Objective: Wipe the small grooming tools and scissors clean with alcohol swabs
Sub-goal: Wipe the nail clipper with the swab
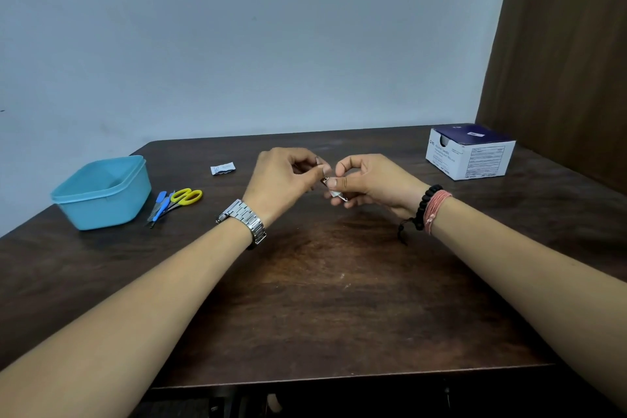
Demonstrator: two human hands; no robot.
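I'm watching both hands meeting above table (339, 282) centre | left hand (281, 180) curling fingers, pinching small metal tool (326, 181), possibly a nail clipper | right hand (366, 185) pinching white swab (336, 194) against it | scissors (185, 197) lying far left beside blue tub (101, 193) | swab box (471, 153) sitting far right.

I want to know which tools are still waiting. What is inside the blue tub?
The blue tub shows only bare blue inner wall; its floor is hidden by the near rim. The yellow-handled scissors and blue-handled tools lie beside it on the table.
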